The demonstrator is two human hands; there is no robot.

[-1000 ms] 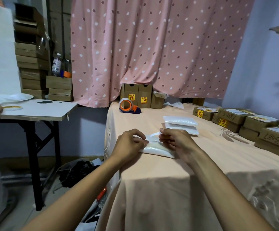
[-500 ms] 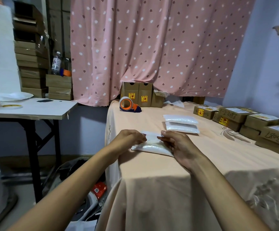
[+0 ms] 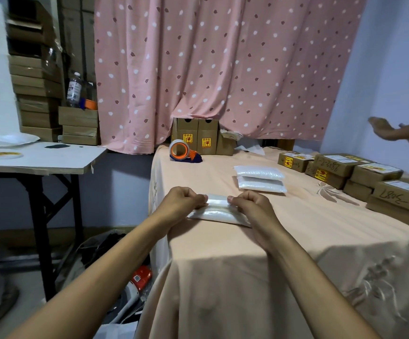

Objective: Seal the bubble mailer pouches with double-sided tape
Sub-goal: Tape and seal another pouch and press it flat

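Hands first, head view, the only cam we've got: both are on a mailer pouch [image 3: 216,214] lying flat near the left edge of the bench [image 3: 223,265], toward the front. Left hand [image 3: 181,203] pinches the flap's left end, fingers curled. Right hand [image 3: 250,207] pinches the right end with the same curled grip. Flap looks folded over the body, so my read is they're pressing the seam shut: mid-seal, not finished. Can't see any tape strip or liner under the fingers, too small to tell. Further back, near the bench's middle, a pouch stack [image 3: 259,178], one on the other, prob. done, tho I can't confirm the seals. Orange tape dispenser [image 3: 182,152] sits near the back-left corner, no hand on it. Labelled cardboard boxes [image 3: 360,172] line the right edge. No unsealed pile in shot, so what's left is unclear.
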